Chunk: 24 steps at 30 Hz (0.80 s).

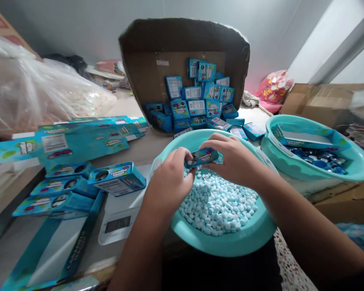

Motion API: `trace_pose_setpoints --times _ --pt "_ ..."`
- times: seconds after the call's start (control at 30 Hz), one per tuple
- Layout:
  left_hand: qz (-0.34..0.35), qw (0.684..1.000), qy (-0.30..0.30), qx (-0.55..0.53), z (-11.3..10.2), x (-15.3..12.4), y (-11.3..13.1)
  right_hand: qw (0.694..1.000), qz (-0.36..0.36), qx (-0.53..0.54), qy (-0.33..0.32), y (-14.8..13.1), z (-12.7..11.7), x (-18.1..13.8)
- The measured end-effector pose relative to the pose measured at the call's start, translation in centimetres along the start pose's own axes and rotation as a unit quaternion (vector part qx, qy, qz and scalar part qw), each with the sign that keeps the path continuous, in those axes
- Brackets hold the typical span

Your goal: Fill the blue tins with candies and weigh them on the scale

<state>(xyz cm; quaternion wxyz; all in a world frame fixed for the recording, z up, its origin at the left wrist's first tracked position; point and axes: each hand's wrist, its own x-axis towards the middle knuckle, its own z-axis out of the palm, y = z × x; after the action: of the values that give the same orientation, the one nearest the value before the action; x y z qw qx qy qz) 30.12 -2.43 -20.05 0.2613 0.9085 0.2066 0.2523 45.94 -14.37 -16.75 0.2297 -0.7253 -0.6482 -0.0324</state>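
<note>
A small blue candy box [204, 157] lettered "Caramelo Macizo" is held in the air over a turquoise basin [221, 247]. My left hand [172, 173] grips its left end, by a round opening with a pale candy at it. Around its right end the fingers of my right hand [227, 155] are closed. Below them lies a heap of small pale blue and white candies [221, 206] in the basin. On the white digital scale [117, 224] to the left rests another blue box [117, 178] with a round hole in its top.
Several holed boxes [60, 198] lie in a display tray [51, 254] at the left. Flat printed cardboard [79, 141] is stacked behind. A tipped carton [145, 76] holds many boxes [197, 107]. At right, a second basin [358, 161] contains shiny blue pieces and a tray.
</note>
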Motion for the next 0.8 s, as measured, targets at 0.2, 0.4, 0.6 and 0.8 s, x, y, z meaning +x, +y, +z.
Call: trace_pose_setpoints --times 0.2,0.4,0.6,0.8 --pt "0.031 0.999 0.034 -0.017 -0.11 -0.25 -0.21 0.999 0.023 0.022 0.027 0.05 -0.23 0.10" --pt "0.011 0.998 0.042 -0.049 -0.16 -0.24 0.05 0.998 0.031 0.030 0.054 0.25 -0.12 0.10" --pt "0.011 0.999 0.046 -0.019 -0.46 -0.31 0.34 1.000 0.005 0.003 0.031 -0.07 -0.29 0.00" --pt "0.026 0.999 0.037 0.023 -0.24 -0.41 0.25 0.999 -0.013 -0.011 0.035 0.03 -0.17 -0.12"
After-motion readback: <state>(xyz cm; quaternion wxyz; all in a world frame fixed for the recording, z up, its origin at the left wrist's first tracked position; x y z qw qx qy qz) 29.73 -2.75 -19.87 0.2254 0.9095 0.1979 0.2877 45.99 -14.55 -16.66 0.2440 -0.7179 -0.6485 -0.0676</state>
